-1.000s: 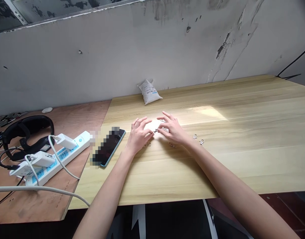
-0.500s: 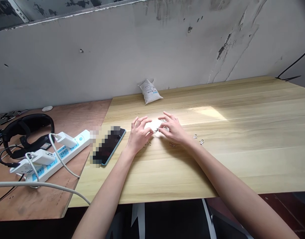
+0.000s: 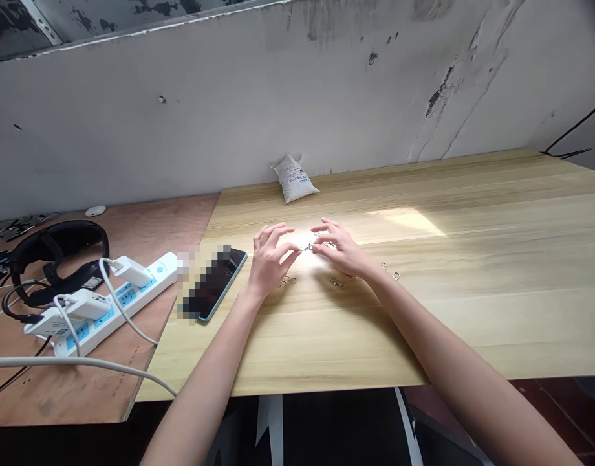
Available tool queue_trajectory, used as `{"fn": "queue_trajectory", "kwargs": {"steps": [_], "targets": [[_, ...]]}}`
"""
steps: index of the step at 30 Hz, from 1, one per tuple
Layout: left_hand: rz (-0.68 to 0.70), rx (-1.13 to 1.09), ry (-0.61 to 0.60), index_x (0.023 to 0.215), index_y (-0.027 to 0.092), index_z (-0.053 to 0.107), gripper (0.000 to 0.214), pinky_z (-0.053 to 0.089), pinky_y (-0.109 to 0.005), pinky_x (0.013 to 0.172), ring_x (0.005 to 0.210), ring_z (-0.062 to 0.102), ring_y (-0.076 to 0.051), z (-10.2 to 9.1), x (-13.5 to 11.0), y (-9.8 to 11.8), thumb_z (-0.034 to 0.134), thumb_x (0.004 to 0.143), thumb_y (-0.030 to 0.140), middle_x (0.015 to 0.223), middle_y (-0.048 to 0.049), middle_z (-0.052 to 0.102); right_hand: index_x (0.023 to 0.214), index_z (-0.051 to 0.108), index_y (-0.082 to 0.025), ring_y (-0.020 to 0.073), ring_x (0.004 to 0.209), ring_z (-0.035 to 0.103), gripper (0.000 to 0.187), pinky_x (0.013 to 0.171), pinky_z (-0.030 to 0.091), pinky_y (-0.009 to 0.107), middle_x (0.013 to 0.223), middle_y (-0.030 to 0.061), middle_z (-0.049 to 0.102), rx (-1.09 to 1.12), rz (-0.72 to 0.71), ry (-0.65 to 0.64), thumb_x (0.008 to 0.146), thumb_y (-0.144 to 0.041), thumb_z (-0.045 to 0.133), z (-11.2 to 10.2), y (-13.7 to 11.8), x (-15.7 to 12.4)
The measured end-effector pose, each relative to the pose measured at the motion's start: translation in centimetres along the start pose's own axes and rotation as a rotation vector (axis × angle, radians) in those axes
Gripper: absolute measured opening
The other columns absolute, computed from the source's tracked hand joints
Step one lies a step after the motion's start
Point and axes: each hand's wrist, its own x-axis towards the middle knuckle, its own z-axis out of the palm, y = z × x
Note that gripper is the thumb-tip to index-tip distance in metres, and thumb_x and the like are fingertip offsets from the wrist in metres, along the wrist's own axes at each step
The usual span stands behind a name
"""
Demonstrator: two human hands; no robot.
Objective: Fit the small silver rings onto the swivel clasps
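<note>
Over the wooden tabletop, a small metal swivel clasp point(image 3: 308, 248) spans the gap between my two hands. My left hand point(image 3: 271, 262) pinches a small metal ring at the clasp's left end between thumb and forefinger. My right hand point(image 3: 340, 249) has its thumb and forefinger closed on the clasp from the right. Several loose metal rings point(image 3: 292, 281) lie below my left hand. More metal clasps point(image 3: 337, 283) rest under my right wrist, and others point(image 3: 396, 276) are beside the right forearm. Some metal pieces behind the right fingers are partly hidden.
A phone point(image 3: 217, 285) lies left of my left hand. Farther left, a white power strip point(image 3: 127, 298) with plugs and cables stands near a black headset point(image 3: 59, 259). A plastic packet point(image 3: 295, 180) leans by the wall. Sunlight marks the tabletop point(image 3: 472, 278).
The clasp between my hands has turned slightly and sits a little higher. My left fingers have shifted slightly up, and the view has moved a bit.
</note>
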Motion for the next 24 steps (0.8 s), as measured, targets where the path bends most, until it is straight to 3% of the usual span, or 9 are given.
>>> {"fn": "queue_trajectory", "kwargs": {"steps": [5, 8, 11, 18, 24], "targets": [[-0.102, -0.138, 0.195, 0.084, 0.025, 0.07, 0.005, 0.039, -0.046, 0.104, 0.124, 0.05, -0.024, -0.8, 0.5, 0.7, 0.066, 0.086, 0.026, 0.122, -0.0034, 0.062, 0.073, 0.067, -0.023, 0.0257, 0.133, 0.04, 0.023, 0.108, 0.03, 0.049, 0.135, 0.005, 0.051, 0.311, 0.012, -0.012, 0.088, -0.035, 0.055, -0.3, -1.2, -0.2], [-0.122, -0.206, 0.226, 0.084, 0.025, 0.07, 0.004, 0.039, -0.046, 0.105, 0.124, 0.049, -0.023, -1.1, 0.6, 1.1, 0.066, 0.086, 0.025, 0.123, -0.0029, 0.061, 0.068, 0.066, -0.022, 0.0245, 0.128, 0.045, 0.023, 0.106, 0.033, 0.046, 0.134, 0.004, 0.053, 0.457, 0.029, 0.028, 0.086, -0.032, 0.055, 0.1, -1.8, -0.3], [-0.12, -0.224, 0.22, 0.085, 0.025, 0.07, 0.004, 0.039, -0.046, 0.106, 0.125, 0.049, -0.023, -1.3, 0.7, 1.4, 0.066, 0.087, 0.025, 0.124, -0.0022, 0.06, 0.065, 0.066, -0.022, 0.0247, 0.127, 0.045, 0.022, 0.106, 0.034, 0.045, 0.131, 0.0036, 0.054, 0.462, 0.036, 0.072, 0.083, -0.029, 0.057, 0.3, -1.9, -0.1], [-0.238, -0.257, 0.133, 0.086, 0.025, 0.067, 0.007, 0.038, -0.048, 0.109, 0.128, 0.047, -0.023, -1.3, 0.7, 1.6, 0.061, 0.09, 0.028, 0.128, -0.0027, 0.058, 0.067, 0.066, -0.022, 0.0243, 0.119, 0.051, 0.022, 0.098, 0.042, 0.044, 0.129, 0.0037, 0.055, 0.311, 0.001, 0.08, 0.084, -0.031, 0.055, 0.1, -1.7, 0.0], [-0.212, -0.224, -0.136, 0.086, 0.023, 0.066, 0.008, 0.038, -0.048, 0.108, 0.132, 0.042, -0.025, 0.2, -0.1, 0.6, 0.06, 0.09, 0.027, 0.127, -0.0043, 0.06, 0.067, 0.064, -0.022, 0.0279, 0.119, 0.049, 0.014, 0.099, 0.037, 0.05, 0.123, 0.0039, 0.06, -0.024, -0.078, 0.199, 0.08, -0.025, 0.059, 0.6, -0.8, 0.0]]}}
